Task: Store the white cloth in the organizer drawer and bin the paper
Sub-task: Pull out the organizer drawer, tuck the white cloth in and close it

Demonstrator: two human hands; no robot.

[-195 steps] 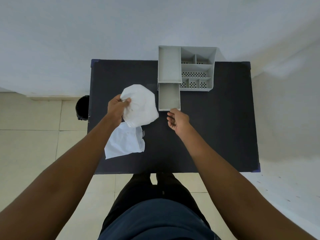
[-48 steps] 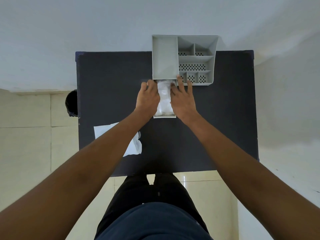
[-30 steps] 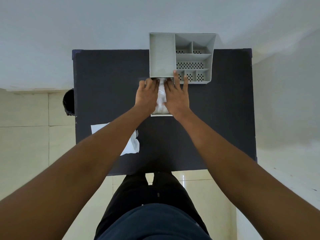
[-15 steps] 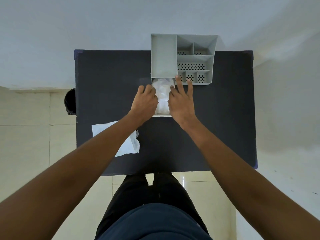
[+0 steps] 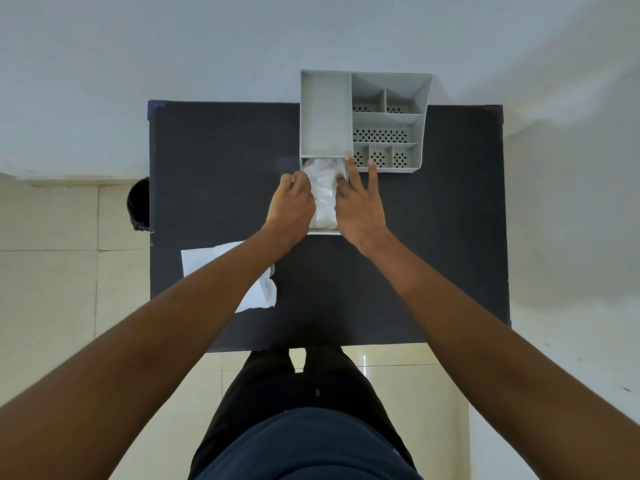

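Note:
The white cloth (image 5: 323,192) lies bunched inside the pulled-out drawer (image 5: 323,232) of the grey organizer (image 5: 325,116) at the table's far side. My left hand (image 5: 292,209) rests on the drawer's left side with its fingers curled against the cloth. On the drawer's right side my right hand (image 5: 360,206) lies flat, fingers spread, touching the cloth and the organizer's front. A white sheet of paper (image 5: 204,259) lies on the near left of the table, partly hidden under my left forearm.
The black table (image 5: 433,237) stands against a pale wall. A dark round bin (image 5: 138,204) sits on the tiled floor just past the table's left edge. My legs are below the table's near edge.
The cloth went from my left hand into the drawer. Over the last second both hands have kept pressing it down, and my right fingers have spread a little.

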